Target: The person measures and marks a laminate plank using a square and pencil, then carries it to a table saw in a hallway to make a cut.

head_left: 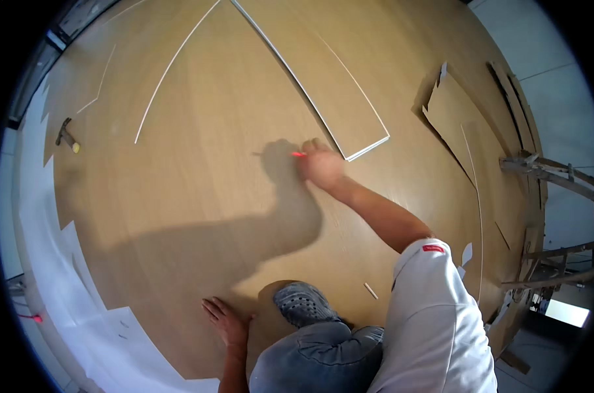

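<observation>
My right hand (320, 165) reaches far forward over the wood-look floor planks (205, 190) and is shut on a red pencil (297, 154), whose tip touches the plank surface. Just right of that hand lies the white-edged end of a loose plank (349, 111). My left hand (226, 321) rests flat on the floor with fingers spread, holding nothing, beside my grey perforated shoe (303, 302) and bent knee.
A hammer (66, 136) lies at the far left on the planks. White underlay sheet (54, 275) runs along the left edge. Cardboard pieces (460, 124) and plank offcuts lie at the right, next to a wooden frame (546, 173). A small wood sliver (371, 291) lies near my knee.
</observation>
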A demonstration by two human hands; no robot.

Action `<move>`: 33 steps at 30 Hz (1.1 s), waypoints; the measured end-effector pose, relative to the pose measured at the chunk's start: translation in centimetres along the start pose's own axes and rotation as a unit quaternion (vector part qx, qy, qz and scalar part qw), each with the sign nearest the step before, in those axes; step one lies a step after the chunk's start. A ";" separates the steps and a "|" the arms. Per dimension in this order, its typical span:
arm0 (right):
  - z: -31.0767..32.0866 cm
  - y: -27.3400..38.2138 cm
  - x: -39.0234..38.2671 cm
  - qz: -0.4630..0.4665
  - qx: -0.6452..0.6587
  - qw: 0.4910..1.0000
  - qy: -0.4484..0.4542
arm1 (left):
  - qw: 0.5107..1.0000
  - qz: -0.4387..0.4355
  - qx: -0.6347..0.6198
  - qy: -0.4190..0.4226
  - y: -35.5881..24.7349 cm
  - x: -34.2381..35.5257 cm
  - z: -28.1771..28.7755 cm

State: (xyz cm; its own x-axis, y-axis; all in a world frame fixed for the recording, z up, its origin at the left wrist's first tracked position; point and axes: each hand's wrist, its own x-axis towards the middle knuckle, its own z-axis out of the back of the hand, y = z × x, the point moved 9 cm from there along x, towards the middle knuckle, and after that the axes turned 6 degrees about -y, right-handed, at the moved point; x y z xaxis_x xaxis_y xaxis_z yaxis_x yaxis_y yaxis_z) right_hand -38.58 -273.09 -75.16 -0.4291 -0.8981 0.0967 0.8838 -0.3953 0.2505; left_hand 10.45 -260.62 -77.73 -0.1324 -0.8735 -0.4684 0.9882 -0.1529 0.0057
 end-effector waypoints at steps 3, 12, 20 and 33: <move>5.1 -12.5 -1.7 -0.185 -0.060 0.979 -0.055 | 1.000 -0.008 -0.001 -0.007 0.5 -0.1 -0.7; 4.6 -26.9 1.0 -0.242 0.118 0.963 0.019 | 1.000 0.013 -0.012 -0.007 0.0 -0.1 -0.2; 3.5 -34.0 3.5 -0.245 0.023 0.968 0.043 | 1.000 -0.005 -0.022 -0.004 1.0 -0.3 -0.8; -0.9 -3.3 -13.8 -0.254 0.424 0.793 0.355 | 0.877 -0.019 -0.475 -0.068 0.4 5.6 4.2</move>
State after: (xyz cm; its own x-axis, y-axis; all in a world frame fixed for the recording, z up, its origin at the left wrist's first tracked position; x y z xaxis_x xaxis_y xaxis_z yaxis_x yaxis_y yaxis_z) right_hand -35.46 -259.55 -78.15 -0.2099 -0.6653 -0.7165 0.0565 -0.7398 0.6704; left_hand 9.75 -267.51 -76.70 -0.1113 -0.9332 -0.3418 0.5919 0.2141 -0.7771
